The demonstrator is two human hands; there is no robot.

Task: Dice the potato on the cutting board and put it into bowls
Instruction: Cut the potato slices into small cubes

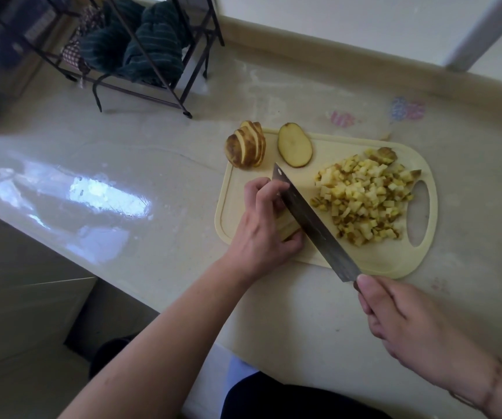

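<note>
The dicing step is in hand: the left hand [262,225] curls its fingers [269,189] over a small stack of potato strips [289,226] near the middle of the cutting board [373,261], while the right hand [394,316] grips the handle of the cleaver [313,222], whose blade lies right beside the left knuckles. The next move seems to call for short, even downward cuts across the strips, with the fingertips kept tucked back from the edge. A large heap of diced potato [364,198] lies on the right of the board. At its far left, a fanned sliced potato half [245,146] and one flat slice [294,145] wait uncut. No bowl is in view on the desk [153,146].
</note>
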